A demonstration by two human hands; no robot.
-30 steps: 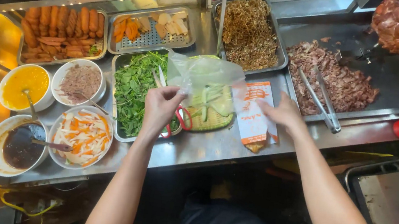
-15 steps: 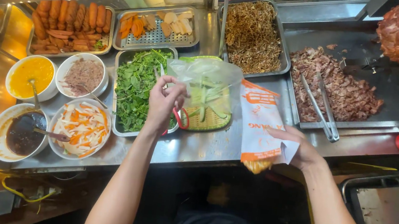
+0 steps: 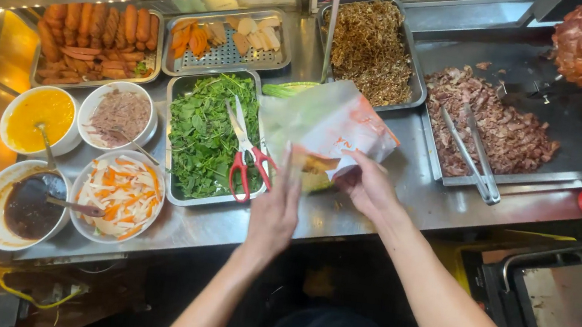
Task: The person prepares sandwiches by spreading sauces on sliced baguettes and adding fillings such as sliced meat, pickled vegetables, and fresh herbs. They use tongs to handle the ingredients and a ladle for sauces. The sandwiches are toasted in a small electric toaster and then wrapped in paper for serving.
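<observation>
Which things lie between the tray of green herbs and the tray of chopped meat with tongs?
In the head view, the paper sandwich bag held by both hands, left hand and right hand, lies between the herb tray and the meat tray.

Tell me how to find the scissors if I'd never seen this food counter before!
Start at the long steel counter and find the rectangular metal tray of leafy greens in its middle, just left of the left hand. The scissors lie on top of the greens at the tray's right side. They are the only tool there with bright red handles; the tongs nearby are plain metal.
</observation>
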